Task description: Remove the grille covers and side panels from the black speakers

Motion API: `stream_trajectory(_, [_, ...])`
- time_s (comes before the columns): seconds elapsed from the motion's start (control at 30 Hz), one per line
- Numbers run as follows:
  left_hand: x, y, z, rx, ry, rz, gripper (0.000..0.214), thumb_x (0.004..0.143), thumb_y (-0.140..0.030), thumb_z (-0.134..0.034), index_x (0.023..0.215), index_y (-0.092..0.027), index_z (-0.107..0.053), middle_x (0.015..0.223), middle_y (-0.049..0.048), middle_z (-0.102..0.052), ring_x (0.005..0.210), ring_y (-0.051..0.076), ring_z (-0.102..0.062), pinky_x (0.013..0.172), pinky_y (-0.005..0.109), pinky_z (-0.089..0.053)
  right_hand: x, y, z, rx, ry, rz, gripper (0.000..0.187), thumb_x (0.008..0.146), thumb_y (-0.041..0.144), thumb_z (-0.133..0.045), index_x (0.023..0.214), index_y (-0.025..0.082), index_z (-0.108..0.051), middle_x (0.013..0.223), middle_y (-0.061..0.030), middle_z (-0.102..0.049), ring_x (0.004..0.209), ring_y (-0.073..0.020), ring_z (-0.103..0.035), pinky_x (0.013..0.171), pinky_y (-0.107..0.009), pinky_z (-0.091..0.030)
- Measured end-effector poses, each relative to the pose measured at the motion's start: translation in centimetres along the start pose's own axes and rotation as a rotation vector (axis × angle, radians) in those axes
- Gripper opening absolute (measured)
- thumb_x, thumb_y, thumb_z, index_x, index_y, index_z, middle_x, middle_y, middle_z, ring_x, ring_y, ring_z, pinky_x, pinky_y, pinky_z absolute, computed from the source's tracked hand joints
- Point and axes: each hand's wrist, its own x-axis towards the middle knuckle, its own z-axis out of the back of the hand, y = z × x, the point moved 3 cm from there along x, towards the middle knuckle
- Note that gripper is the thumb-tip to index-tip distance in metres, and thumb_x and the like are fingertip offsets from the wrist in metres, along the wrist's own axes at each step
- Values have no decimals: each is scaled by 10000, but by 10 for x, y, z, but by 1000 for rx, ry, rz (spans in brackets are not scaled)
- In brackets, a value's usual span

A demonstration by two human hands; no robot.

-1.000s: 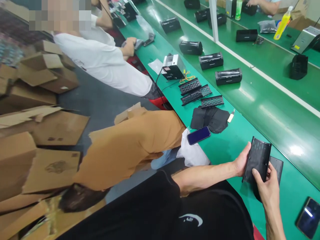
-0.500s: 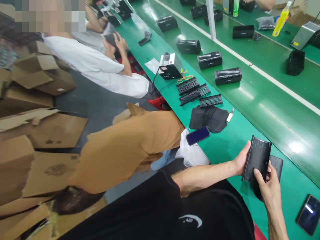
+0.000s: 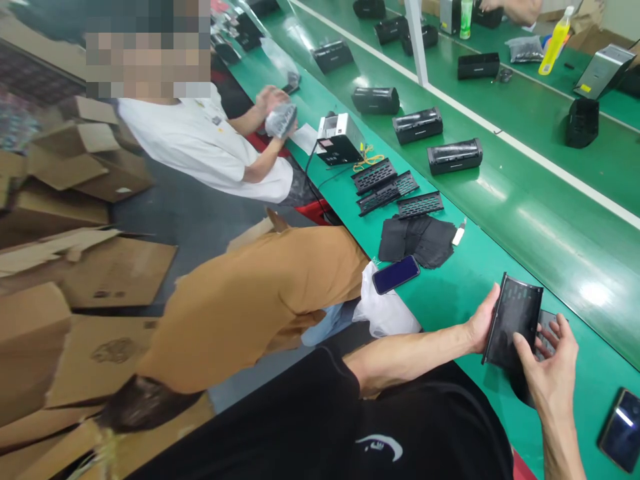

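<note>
A glossy green belt (image 3: 530,207) fills the upper right, bearing several dark cylindrical units (image 3: 455,157), and a green worktable (image 3: 445,293) runs alongside it. The person's black shirt (image 3: 280,427), marked with a pale curved print, spreads across the bottom. Next in size comes a co-worker in an orange-brown top (image 3: 260,287), bent down at the table's edge; beyond, a co-worker in a white shirt (image 3: 200,143) holds a grey wrapped thing (image 3: 281,120) in both hands. Opened cardboard boxes (image 3: 110,347) crowd the floor at the left.

At the right end of the worktable, the person holds a black perforated panel (image 3: 514,320) tilted above the surface, partly over another black piece (image 3: 524,389). The left hand (image 3: 484,321) grasps the panel by its near long edge. The right hand (image 3: 555,360) has its thumb over the panel's face and its fingers loosely parted beside the far edge (whether it grips anything, one cannot tell).

Farther along the table stands a boxy machine (image 3: 340,139), with a yellow cord (image 3: 369,159) just beside it. Three black grilles (image 3: 420,205) lie near, next to a heap of dark cloth pieces (image 3: 417,240). A phone (image 3: 396,275) touches that heap; another phone (image 3: 621,430) lies near the right arm. Smallest is a little white-handled tool (image 3: 459,235) beside the cloth.
</note>
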Motion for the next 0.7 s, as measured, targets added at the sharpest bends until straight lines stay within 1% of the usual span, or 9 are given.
stream_trajectory(0.1, [-2, 1, -1, -2, 18, 7, 1200, 885, -907, -20, 1418, 5, -589, 1219, 255, -709, 1021, 313, -690, 1023, 440, -459, 2, 3, 2, -73, -12, 70, 1209, 622, 654, -902, 1609, 200, -371, 1511, -247, -390, 1249, -404, -573, 883, -517, -606])
stream_trajectory(0.2, [-3, 1, 1, 14, 45, 28, 1232, 863, -937, -54, 1399, 33, -592, 1185, 268, -709, 1001, 329, -691, 994, 451, -472, -3, 13, 5, -140, -24, 193, 1146, 699, 680, -852, 1623, 207, -365, 1505, -242, -408, 1333, -432, -506, 931, -584, -582])
stream_trajectory(0.27, [-4, 1, 2, 34, 35, 42, 1226, 860, -940, -65, 1387, 28, -601, 1177, 267, -711, 994, 333, -691, 981, 456, -479, -7, 20, 8, -198, -35, 316, 971, 797, 668, -783, 1579, 199, -448, 1515, -240, -411, 1399, -438, -448, 1021, -633, -518])
stream_trajectory(0.33, [-5, 1, 2, 61, -23, 61, 1195, 872, -923, -52, 1380, 2, -614, 1168, 256, -718, 992, 335, -688, 987, 466, -478, -9, 25, 11, -276, -39, 445, 706, 891, 623, -702, 1441, 189, -611, 1574, -235, -364, 1452, -448, -390, 1102, -665, -434])
stream_trajectory(0.4, [-7, 0, 0, 85, -119, 69, 1158, 895, -887, -20, 1356, -22, -637, 1134, 239, -731, 1007, 341, -680, 1007, 473, -468, -9, 26, 12, -368, -27, 575, 471, 953, 552, -644, 1254, 201, -734, 1655, -192, -283, 1493, -470, -328, 1143, -699, -364])
stream_trajectory(0.47, [-10, 0, -4, 100, -192, 74, 1138, 915, -848, 19, 1327, -33, -660, 1117, 228, -734, 1058, 350, -670, 1038, 468, -451, -8, 27, 11, -461, -2, 692, 332, 981, 466, -623, 1154, 231, -782, 1708, -121, -226, 1527, -498, -249, 1150, -739, -319])
stream_trajectory(0.5, [-11, -1, -7, 106, -212, 73, 1134, 921, -833, 34, 1319, -36, -667, 1120, 225, -733, 1084, 352, -666, 1049, 460, -444, -9, 27, 10, -499, 18, 745, 291, 984, 424, -623, 1145, 251, -792, 1716, -93, -231, 1540, -509, -208, 1144, -757, -309])
stream_trajectory(0.57, [-13, -1, -12, 124, -238, 70, 1126, 933, -807, 55, 1312, -38, -674, 1122, 220, -732, 1105, 349, -664, 1049, 445, -442, -12, 29, 6, -555, 69, 830, 257, 985, 353, -624, 1164, 287, -797, 1696, -66, -309, 1554, -518, -154, 1123, -777, -320])
stream_trajectory(0.7, [-15, 0, -12, 161, -276, 90, 1118, 948, -779, 68, 1324, -33, -673, 1091, 224, -736, 1043, 337, -673, 974, 423, -476, -21, 34, -3, -677, 164, 887, 317, 1009, 261, -550, 1215, 331, -781, 1573, -57, -521, 1559, -508, -157, 1079, -821, -319])
